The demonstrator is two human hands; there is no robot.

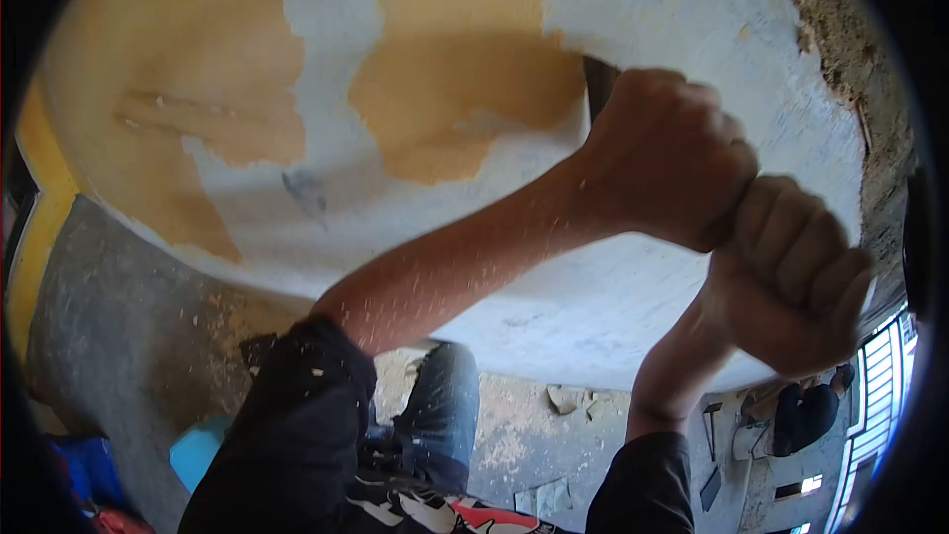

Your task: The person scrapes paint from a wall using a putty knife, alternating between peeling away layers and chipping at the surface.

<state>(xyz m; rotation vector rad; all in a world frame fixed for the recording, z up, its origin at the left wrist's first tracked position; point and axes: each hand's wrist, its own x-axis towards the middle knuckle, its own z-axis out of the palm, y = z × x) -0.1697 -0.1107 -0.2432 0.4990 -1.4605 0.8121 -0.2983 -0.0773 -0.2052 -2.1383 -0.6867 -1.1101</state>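
Note:
My left hand point(674, 156) is closed in a fist in front of the wall. From behind it a dark flat blade point(597, 87) sticks out against the wall, like the end of a scraper. My right hand point(791, 277), also a fist, is just below and to the right, touching the left one. Both fists line up with the blade, as around one handle, though the handle itself is hidden by the fingers. The wall point(435, 89) has patches of yellow-orange paint among bare whitish areas. Pale flakes dot my left forearm.
Rough broken plaster point(835, 49) runs along the wall's right edge. Paint chips lie on the grey floor point(109, 287). A light blue container point(198, 450) stands at lower left. At lower right are a hammer-like tool point(712, 425), another person point(806, 417) and a white grille point(875, 405).

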